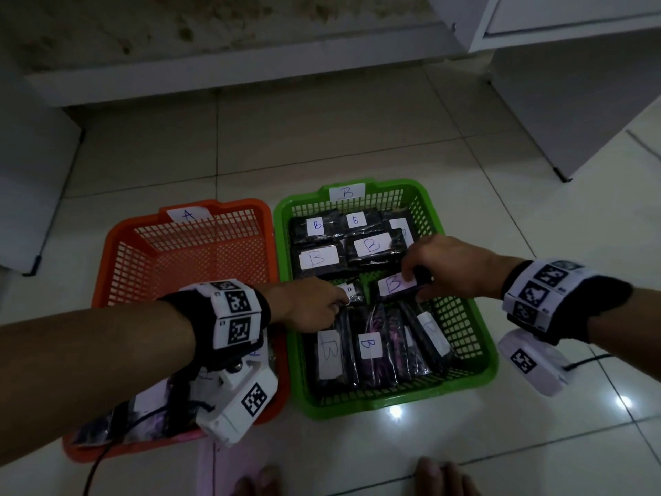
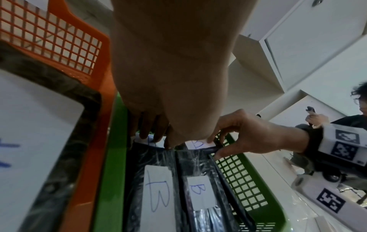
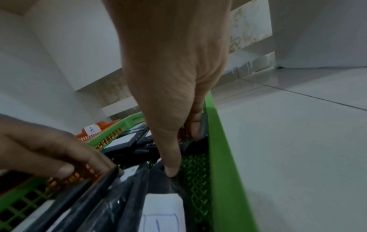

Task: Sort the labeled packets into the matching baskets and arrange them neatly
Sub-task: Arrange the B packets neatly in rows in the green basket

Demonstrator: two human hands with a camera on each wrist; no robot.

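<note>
An orange basket (image 1: 107, 266) tagged A (image 1: 187, 213) stands left of a green basket (image 1: 479, 316) tagged B (image 1: 347, 192). Several black packets with white B labels fill the green one: flat ones at the back (image 1: 318, 259), upright ones at the front (image 1: 370, 349). My left hand (image 1: 322, 309) reaches in and grips the top edge of a small packet (image 1: 352, 293) in the middle. My right hand (image 1: 429, 273) pinches a tilted B packet (image 1: 393, 286) beside it, also visible in the left wrist view as the B packet (image 2: 198, 144). Packets (image 1: 150, 399) lie in the orange basket's near end under my left arm.
The baskets sit side by side on a pale tiled floor (image 1: 322, 137). White cabinets (image 1: 572, 102) stand behind and to the right, and a low white unit (image 1: 32, 173) to the left. My bare feet (image 1: 443, 477) are at the near edge. Another person (image 2: 355, 119) shows at the right of the left wrist view.
</note>
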